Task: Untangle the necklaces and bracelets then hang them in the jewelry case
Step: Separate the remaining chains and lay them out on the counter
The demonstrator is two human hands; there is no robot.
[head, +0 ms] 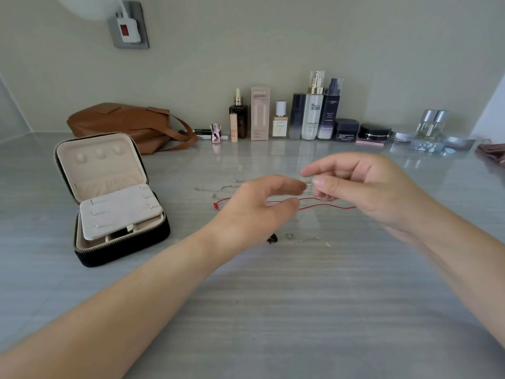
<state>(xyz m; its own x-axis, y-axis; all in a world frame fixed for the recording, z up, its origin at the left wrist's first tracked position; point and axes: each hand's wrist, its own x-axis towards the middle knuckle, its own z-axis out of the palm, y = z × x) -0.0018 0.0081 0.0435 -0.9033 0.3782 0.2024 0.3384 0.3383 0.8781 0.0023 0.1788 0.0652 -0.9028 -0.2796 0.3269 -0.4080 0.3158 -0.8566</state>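
Note:
An open black jewelry case [114,250] with cream lining stands at the left; its lid holds three small hooks. A silver chain [210,189] and a red cord bracelet [311,205] lie tangled on the grey table [273,310] under my hands. My right hand [366,187] pinches the silver chain's clasp end between thumb and finger. My left hand [254,212] hovers beside it, fingers curled and apart, fingertips almost touching the same clasp. A second thin silver chain [299,238] and a small dark bead [272,238] lie nearer to me.
A brown leather bag [123,124] lies behind the case. A row of cosmetic bottles and jars [314,116] lines the back wall. Glass bottles and a metal dish [431,129] sit at the back right. A wall socket with a plug [128,26] is at upper left.

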